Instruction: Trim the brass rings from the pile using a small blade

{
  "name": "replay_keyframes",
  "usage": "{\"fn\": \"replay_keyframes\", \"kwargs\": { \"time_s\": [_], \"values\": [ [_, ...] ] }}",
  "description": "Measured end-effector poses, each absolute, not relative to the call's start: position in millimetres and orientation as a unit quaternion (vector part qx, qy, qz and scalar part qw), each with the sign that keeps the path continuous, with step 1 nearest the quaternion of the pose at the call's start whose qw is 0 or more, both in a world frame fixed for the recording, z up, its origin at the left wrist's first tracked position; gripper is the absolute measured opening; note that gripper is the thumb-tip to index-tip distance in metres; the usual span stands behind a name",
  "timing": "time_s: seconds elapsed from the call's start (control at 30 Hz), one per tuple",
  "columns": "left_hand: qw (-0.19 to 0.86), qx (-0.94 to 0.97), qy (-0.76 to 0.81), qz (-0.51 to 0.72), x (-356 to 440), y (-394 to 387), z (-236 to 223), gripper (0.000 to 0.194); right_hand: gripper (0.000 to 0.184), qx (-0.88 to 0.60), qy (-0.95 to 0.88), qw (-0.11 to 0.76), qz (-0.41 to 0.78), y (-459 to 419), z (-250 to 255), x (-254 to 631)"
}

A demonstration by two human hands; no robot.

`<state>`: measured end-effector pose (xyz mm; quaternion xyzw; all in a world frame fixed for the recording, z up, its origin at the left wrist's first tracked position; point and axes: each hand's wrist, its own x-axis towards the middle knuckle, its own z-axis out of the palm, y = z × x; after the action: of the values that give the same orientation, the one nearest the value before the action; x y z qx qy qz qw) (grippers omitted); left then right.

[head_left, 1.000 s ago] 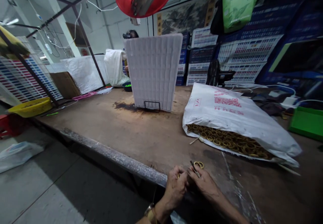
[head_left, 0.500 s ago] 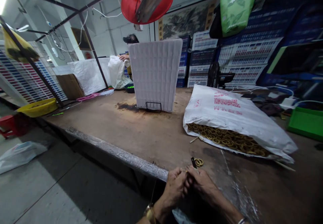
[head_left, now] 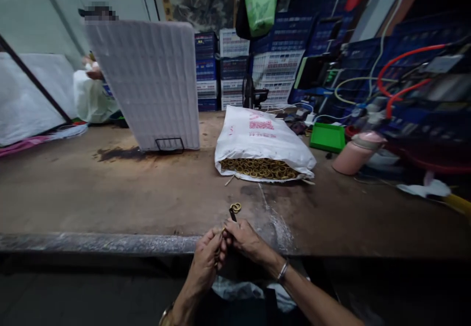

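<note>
My two hands meet just over the table's front edge. My left hand point(head_left: 206, 257) is closed, and a small yellowish ring point(head_left: 223, 229) shows at its fingertips, mostly hidden. Closed beside it, my right hand point(head_left: 247, 238) grips a small tool with a flat black end point(head_left: 232, 213) that sticks up past the thumb; the rest of the tool is covered. Just beyond lie a few loose brass-coloured rings point(head_left: 236, 208) on the table. Farther back, a white woven sack point(head_left: 253, 137) lies on its side, its mouth facing me, full of similar rings point(head_left: 261, 168).
A white ribbed panel point(head_left: 154, 86) stands upright on the brown table point(head_left: 154, 193), with a person point(head_left: 94, 73) partly behind it. To the right are a green tray point(head_left: 327, 137) and a pink bottle point(head_left: 356, 153). Stacked crates point(head_left: 277, 66) line the back.
My view has swung to the right, so the sack and panel appear farther left and the pink bottle shows. Both hands stay together, still gripping the ring and tool.
</note>
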<state>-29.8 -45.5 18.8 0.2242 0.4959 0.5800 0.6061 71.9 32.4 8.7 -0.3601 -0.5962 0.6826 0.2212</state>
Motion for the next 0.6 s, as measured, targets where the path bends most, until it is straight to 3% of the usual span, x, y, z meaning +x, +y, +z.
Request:
{"fn": "replay_keyframes", "kwargs": {
  "time_s": [0.5,0.6],
  "values": [
    [0.584,0.253,0.571,0.519,-16,-31,22,0.033,0.028,-0.374,-0.701,0.283,0.537,35,27,98],
    [0.576,0.264,0.583,0.508,-15,-28,25,0.032,0.028,-0.382,-0.675,0.283,0.564,36,23,97]
  ]
}}
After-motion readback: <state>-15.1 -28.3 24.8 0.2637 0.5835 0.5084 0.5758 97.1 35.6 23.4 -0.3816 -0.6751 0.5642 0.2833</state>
